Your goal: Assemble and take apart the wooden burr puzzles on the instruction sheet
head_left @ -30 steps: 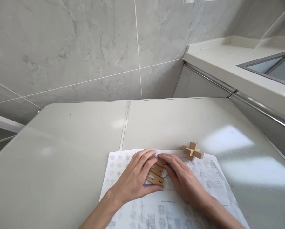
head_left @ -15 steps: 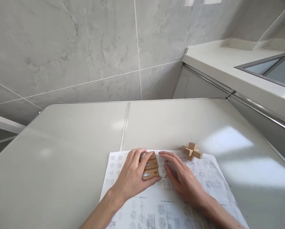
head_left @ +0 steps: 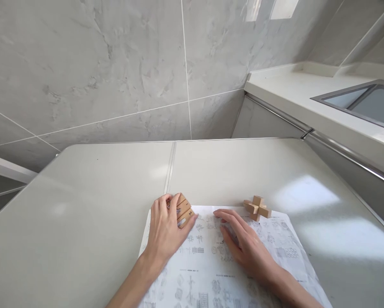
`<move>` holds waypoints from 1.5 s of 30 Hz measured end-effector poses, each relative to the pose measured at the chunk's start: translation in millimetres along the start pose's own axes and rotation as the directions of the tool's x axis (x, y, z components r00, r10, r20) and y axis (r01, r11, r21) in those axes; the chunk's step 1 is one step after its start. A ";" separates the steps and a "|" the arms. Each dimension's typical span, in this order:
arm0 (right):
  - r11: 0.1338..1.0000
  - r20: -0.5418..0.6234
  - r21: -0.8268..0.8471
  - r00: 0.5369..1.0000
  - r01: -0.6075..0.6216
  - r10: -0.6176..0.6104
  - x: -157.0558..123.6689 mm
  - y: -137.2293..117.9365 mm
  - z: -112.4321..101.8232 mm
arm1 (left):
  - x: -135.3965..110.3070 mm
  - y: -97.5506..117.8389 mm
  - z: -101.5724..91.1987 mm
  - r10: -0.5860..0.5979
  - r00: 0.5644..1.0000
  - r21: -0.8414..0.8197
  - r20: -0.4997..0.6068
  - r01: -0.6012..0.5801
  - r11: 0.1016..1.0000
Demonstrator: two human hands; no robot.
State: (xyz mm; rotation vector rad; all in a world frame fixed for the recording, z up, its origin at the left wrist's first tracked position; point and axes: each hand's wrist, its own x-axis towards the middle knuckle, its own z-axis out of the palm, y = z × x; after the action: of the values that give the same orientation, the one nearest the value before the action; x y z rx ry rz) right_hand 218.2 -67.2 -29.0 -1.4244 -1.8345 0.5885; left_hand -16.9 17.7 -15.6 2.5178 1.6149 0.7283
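Several flat wooden pieces (head_left: 186, 210), lying side by side and marked with numbers such as 1 and 2, are gripped by my left hand (head_left: 166, 222), thumb on the near side and fingers on the far side. They are at the far left part of a printed paper sheet (head_left: 198, 265), which carries small grey diagrams. My right hand (head_left: 246, 239) rests on the sheet with loosely curved fingers apart and nothing in them. Just beyond it stands a cross-shaped wooden block puzzle (head_left: 257, 208) by the sheet's far edge.
The pale table (head_left: 82, 205) has a seam (head_left: 170, 167) running away from me. Behind it rises a grey tiled wall (head_left: 130, 64). At the right a white counter (head_left: 281, 81) with a metal-framed sink (head_left: 346, 100) stands higher. Part of a white rack (head_left: 8, 164) shows at left.
My left hand has slid the wooden pieces left and slightly away, turning them at an angle. My right hand stays nearly in place. The camera view has tilted up slightly.
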 end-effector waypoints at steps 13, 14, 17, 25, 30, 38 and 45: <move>1.000 -0.009 -0.004 1.000 -0.002 0.002 1.2 -1.1 0.1 | 0.5 -0.2 -1.8 0.178 0.984 -0.030 0.031 -0.177 0.984; 1.000 -0.006 -0.001 1.000 -0.003 0.003 1.4 -1.3 -0.1 | 0.3 0.3 -1.8 0.173 0.985 -0.033 0.021 -0.173 0.984; 1.000 -0.005 0.006 1.000 -0.006 0.006 1.9 -1.7 -0.4 | 0.0 1.8 -1.7 0.151 0.988 -0.037 -0.010 -0.152 0.988; 1.000 0.005 0.018 1.000 -0.013 0.013 1.1 -0.1 -0.5 | 1.0 3.7 -1.4 0.119 0.991 -0.012 -0.053 -0.120 0.993; 0.999 0.007 0.051 1.000 -0.007 0.006 2.8 -2.1 -3.1 | 3.9 6.9 -5.5 0.136 0.986 -0.014 -0.099 -0.138 0.990; 0.950 0.071 0.293 0.993 -0.112 0.095 4.2 -5.4 -7.5 | -1.5 23.7 -17.7 0.434 0.899 -0.260 -0.048 -0.431 0.864; 0.139 0.431 0.856 0.837 -0.497 0.338 6.7 -10.7 -11.8 | -13.9 35.5 -7.6 0.657 0.752 -0.324 -0.063 -0.638 0.699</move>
State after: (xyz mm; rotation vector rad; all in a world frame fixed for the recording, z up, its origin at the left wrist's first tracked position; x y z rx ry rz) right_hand 219.8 -64.8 -11.9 -0.9280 -0.6572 1.7824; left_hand 5.1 -11.8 -3.2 2.7824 0.4624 0.8644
